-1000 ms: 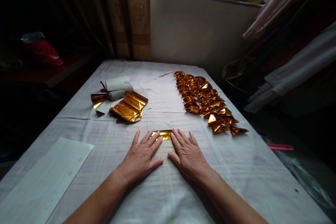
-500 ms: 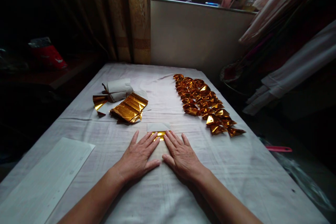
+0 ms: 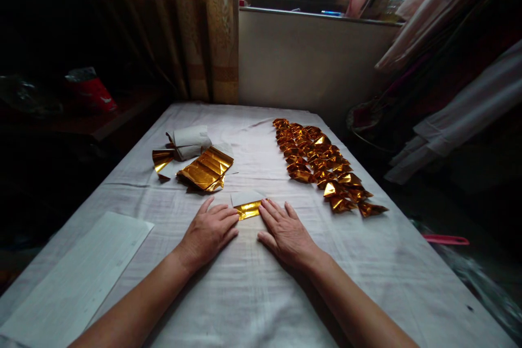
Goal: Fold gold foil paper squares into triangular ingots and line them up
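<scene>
Gold-foil paper strip (image 3: 248, 210), small, flat and partly folded with its white backing turned up, lies near the middle of the white-clothed table (image 3: 244, 293), between our two hands; we judge it very light, thin and slick, easily creased or torn, best pinched at its short ends; our left hand (image 3: 207, 232) rests flat with fingers together, fingertips touching the strip's left end; our right hand (image 3: 287, 234) lies flat, fingers slightly spread, touching its right end; neither hand is pinching it.
</scene>
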A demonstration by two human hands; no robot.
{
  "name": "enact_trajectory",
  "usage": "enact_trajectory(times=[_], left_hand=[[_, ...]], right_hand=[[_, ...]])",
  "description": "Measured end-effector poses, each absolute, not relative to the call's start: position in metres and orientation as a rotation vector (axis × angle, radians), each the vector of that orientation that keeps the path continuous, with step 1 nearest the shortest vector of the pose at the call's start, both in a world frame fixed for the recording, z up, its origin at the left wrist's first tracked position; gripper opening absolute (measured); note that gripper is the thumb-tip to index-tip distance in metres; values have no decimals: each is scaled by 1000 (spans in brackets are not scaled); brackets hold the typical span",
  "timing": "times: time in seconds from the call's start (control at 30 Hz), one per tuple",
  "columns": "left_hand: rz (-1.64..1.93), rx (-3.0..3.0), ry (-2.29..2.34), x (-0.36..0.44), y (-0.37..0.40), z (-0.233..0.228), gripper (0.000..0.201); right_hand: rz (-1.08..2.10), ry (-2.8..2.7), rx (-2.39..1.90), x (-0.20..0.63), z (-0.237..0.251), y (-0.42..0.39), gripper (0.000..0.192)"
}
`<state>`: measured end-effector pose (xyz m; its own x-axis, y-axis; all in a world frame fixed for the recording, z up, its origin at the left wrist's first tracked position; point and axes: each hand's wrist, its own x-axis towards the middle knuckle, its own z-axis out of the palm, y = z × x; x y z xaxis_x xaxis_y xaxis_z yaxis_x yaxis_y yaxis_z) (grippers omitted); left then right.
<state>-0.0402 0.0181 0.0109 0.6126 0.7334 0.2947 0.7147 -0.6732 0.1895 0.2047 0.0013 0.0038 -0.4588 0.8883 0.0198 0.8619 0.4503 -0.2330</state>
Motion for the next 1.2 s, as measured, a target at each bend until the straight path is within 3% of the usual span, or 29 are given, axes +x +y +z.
enact_trajectory(times=[0.1,0.37,0.73,1.2], left_hand=[[553,2795,1229,-27,34,15,15],[580,2896,1204,-16,52,6,18],[737,2873,1190,-11,51,5,27],[810,2457,1327,-13,57,-1,12]], right_hand=[[220,-2533,-1562,205,11,14,51],[78,-2327,-1707,189,16,26,22],[193,-2172,-1451,173,-3,26,16],[294,-1979,-1436,171,-4,32,14]])
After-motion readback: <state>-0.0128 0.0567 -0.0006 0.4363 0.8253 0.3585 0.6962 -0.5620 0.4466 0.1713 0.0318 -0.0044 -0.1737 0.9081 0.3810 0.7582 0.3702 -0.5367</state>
